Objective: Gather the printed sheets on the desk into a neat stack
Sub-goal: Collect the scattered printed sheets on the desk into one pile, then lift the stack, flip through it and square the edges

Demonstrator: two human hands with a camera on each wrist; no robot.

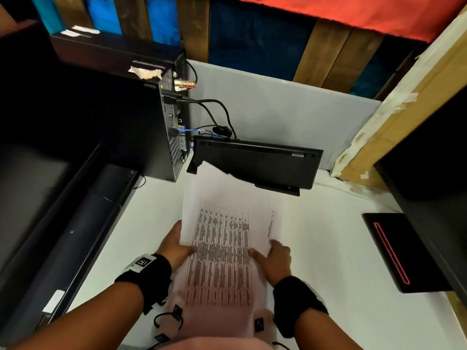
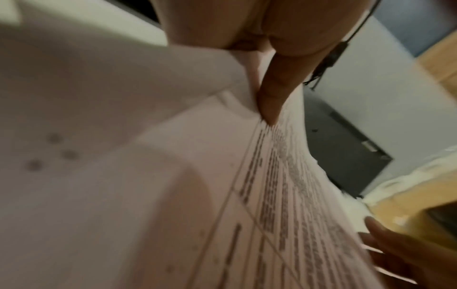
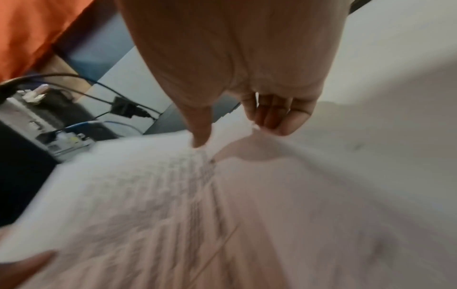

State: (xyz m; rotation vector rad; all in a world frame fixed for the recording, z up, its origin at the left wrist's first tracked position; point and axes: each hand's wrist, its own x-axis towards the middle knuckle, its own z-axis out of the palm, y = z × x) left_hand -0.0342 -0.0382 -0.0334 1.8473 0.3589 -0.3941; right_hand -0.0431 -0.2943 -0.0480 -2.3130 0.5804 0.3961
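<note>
A bundle of printed sheets (image 1: 222,243) with a dense table of black text is held up off the white desk (image 1: 341,248), tilted away from me. My left hand (image 1: 177,245) grips the bundle's left edge, thumb on the printed face (image 2: 269,101) and fingers behind. My right hand (image 1: 273,258) holds the right edge, thumb on top of the print (image 3: 201,135), fingers curled under the paper (image 3: 274,117). The sheets' far corners are uneven and overlap the black device behind. The left wrist view shows the printed sheets (image 2: 284,195) close up; the right wrist view shows them (image 3: 148,195) blurred.
A black printer-like device (image 1: 257,165) stands just beyond the sheets against a grey partition (image 1: 290,109). A black computer tower (image 1: 141,122) with cables is at the left. A black pad with a red outline (image 1: 401,251) lies at the right, beside cardboard (image 1: 394,117).
</note>
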